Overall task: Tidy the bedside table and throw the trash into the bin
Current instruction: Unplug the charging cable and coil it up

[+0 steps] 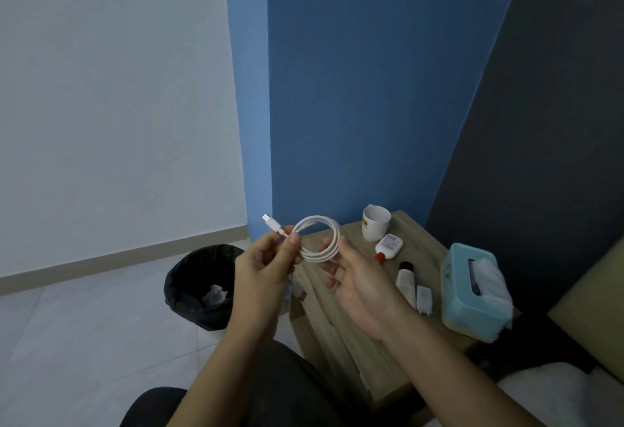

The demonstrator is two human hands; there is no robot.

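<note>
Both hands hold a white charging cable (pixel 320 237) wound into a small coil, raised above the left edge of the wooden bedside table (pixel 341 322). My left hand (pixel 263 267) pinches the cable just behind its free plug, which sticks out up and to the left. My right hand (pixel 358 278) supports the coil's right side with its fingers through and around the loops. A black bin (pixel 199 288) lined with a dark bag stands on the floor left of the table, with crumpled pale trash inside.
On the table stand a white mug (pixel 374 224), a white bottle with a red cap (pixel 388 247), a pale tube with a black cap (pixel 405 283), a white charger plug (pixel 423 300) and a teal tissue box (pixel 472 291). A bed edge lies at the right.
</note>
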